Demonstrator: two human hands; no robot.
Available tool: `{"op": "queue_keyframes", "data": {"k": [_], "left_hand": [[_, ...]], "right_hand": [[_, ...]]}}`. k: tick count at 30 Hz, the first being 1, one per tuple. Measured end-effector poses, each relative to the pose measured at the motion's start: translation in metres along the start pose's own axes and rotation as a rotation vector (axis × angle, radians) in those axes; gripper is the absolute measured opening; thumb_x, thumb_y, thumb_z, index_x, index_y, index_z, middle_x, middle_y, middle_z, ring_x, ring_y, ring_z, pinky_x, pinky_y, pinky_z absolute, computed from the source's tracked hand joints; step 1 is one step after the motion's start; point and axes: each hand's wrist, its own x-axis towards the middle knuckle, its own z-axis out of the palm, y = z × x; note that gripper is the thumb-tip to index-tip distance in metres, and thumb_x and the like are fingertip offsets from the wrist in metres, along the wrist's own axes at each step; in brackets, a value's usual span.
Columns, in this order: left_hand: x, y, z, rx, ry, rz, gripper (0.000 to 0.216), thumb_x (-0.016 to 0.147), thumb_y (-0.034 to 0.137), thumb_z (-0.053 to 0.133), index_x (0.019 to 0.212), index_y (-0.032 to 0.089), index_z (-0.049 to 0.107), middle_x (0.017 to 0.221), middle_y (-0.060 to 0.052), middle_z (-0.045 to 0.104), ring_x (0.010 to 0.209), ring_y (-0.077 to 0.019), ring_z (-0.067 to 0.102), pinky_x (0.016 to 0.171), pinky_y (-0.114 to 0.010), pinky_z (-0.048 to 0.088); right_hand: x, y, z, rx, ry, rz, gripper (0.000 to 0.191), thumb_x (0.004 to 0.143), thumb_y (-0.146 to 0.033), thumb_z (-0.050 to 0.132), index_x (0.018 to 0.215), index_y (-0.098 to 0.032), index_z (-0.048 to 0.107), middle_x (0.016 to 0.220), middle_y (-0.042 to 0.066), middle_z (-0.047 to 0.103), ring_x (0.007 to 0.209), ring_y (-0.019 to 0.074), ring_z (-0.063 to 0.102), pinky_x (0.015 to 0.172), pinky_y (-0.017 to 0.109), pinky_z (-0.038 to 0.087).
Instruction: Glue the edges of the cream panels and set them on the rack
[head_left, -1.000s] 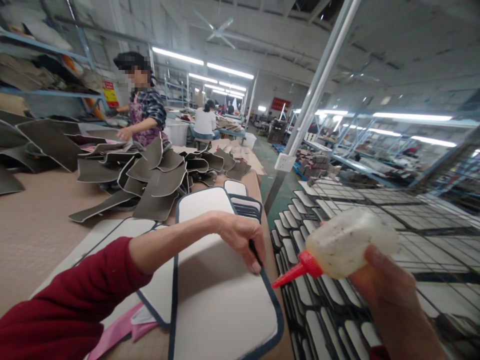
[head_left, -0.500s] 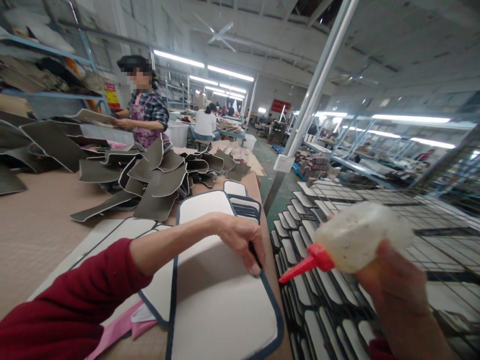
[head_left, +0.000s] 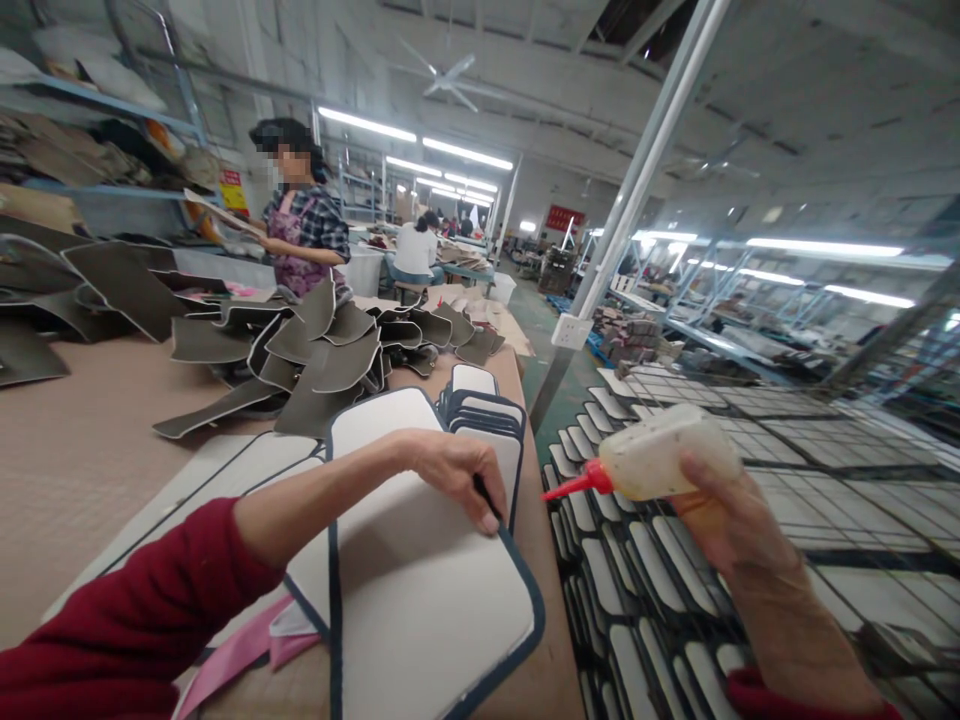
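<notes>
My left hand pinches the dark-edged rim of a white panel with rounded corners, fingers closed over its right edge. Another such white panel lies just beyond it, partly under my forearm. To the right, my right hand is wrapped around a translucent squeeze bottle with a red nozzle. The bottle lies nearly level, its tip pointing left toward the panel but apart from it. A yellowish liquid shows low inside the bottle.
A heap of grey-brown curved pieces covers the table's far side. Stacked dark-edged panels stand near the right edge. Wire racks with rows of white panels stand at right, beside a metal post. A co-worker holds a flat piece.
The bottle has moved left and slightly up with my right hand. My left hand and the panel have shifted a little left in view. The co-worker has raised the flat piece.
</notes>
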Motion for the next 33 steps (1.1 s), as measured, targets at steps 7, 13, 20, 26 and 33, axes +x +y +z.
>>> {"op": "queue_keyframes", "data": {"k": [7, 13, 20, 26, 33], "left_hand": [[0.005, 0.002, 0.000, -0.005, -0.013, 0.048, 0.038, 0.069, 0.043, 0.078, 0.089, 0.011, 0.078, 0.079, -0.005, 0.076, 0.073, -0.0151, 0.066, 0.068, -0.017, 0.049], [0.011, 0.007, -0.001, -0.004, -0.038, 0.118, 0.039, 0.068, 0.045, 0.079, 0.089, 0.011, 0.079, 0.079, -0.006, 0.077, 0.072, -0.0161, 0.067, 0.066, -0.018, 0.050], [0.013, 0.022, 0.002, -0.024, -0.062, 0.138, 0.039, 0.068, 0.044, 0.079, 0.088, 0.010, 0.078, 0.077, -0.007, 0.076, 0.072, -0.0159, 0.067, 0.066, -0.019, 0.050], [0.011, 0.026, 0.004, -0.010, -0.079, 0.129, 0.038, 0.069, 0.043, 0.078, 0.089, 0.010, 0.078, 0.078, -0.008, 0.076, 0.072, -0.0164, 0.066, 0.066, -0.019, 0.050], [0.010, 0.026, 0.005, 0.001, -0.089, 0.113, 0.036, 0.071, 0.042, 0.077, 0.089, 0.011, 0.078, 0.080, -0.008, 0.077, 0.074, -0.0169, 0.067, 0.067, -0.019, 0.051]], "right_hand": [[-0.004, 0.001, 0.009, 0.229, -0.055, 0.149, 0.027, 0.061, -0.040, 0.079, 0.084, -0.029, 0.070, 0.091, 0.003, 0.073, 0.079, 0.0257, 0.071, 0.063, 0.034, 0.062], [-0.016, -0.005, 0.014, 0.267, -0.019, 0.190, 0.038, 0.053, -0.037, 0.084, 0.086, -0.025, 0.070, 0.091, 0.003, 0.074, 0.078, 0.0276, 0.071, 0.074, 0.043, 0.061], [-0.022, -0.002, 0.014, 0.266, 0.010, 0.234, 0.041, 0.049, -0.040, 0.084, 0.085, -0.026, 0.070, 0.088, 0.004, 0.074, 0.080, 0.0300, 0.071, 0.080, 0.048, 0.058], [-0.026, -0.001, 0.012, 0.251, -0.015, 0.214, 0.043, 0.047, -0.045, 0.085, 0.083, -0.026, 0.070, 0.087, 0.007, 0.073, 0.085, 0.0325, 0.070, 0.083, 0.051, 0.056], [-0.027, -0.002, 0.009, 0.268, -0.003, 0.200, 0.044, 0.042, -0.042, 0.087, 0.080, -0.027, 0.070, 0.080, 0.003, 0.073, 0.069, 0.0261, 0.070, 0.078, 0.046, 0.058]]}}
